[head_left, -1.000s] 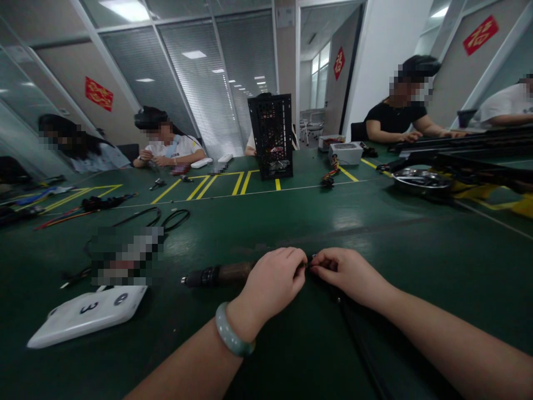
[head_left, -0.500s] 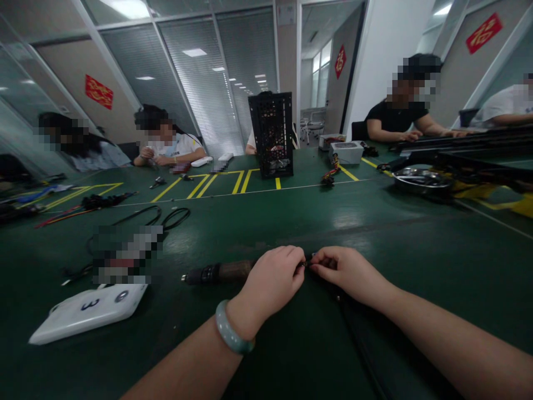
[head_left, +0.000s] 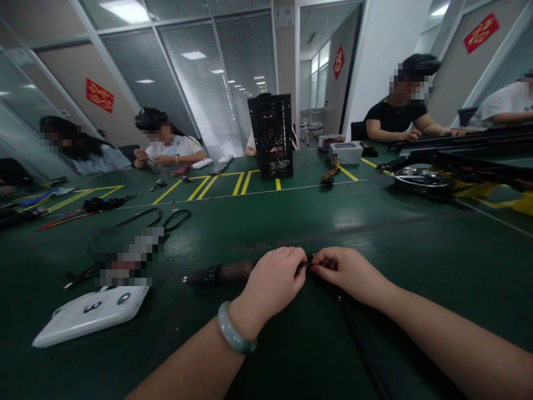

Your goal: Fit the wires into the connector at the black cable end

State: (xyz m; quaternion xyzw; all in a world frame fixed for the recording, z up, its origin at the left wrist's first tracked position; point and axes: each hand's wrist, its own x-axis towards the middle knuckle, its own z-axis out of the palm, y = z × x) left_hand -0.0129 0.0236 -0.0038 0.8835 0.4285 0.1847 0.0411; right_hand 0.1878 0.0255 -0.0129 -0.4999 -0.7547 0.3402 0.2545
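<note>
My left hand (head_left: 272,280), with a pale green bangle on the wrist, is closed around the right end of a dark tool handle (head_left: 216,274) that lies on the green table (head_left: 400,239) and points left. My right hand (head_left: 347,272) is closed in a pinch right beside it, fingertips meeting the left hand's at a small dark part I cannot make out. A thin black cable (head_left: 358,339) runs from under my right hand toward me.
A white numbered device (head_left: 89,314) lies at the near left, black cable loops (head_left: 166,218) behind it. A black perforated case (head_left: 270,136) stands mid-table, a grey power supply (head_left: 345,152) and a metal dish (head_left: 420,179) to the right. Several people sit around the far edge.
</note>
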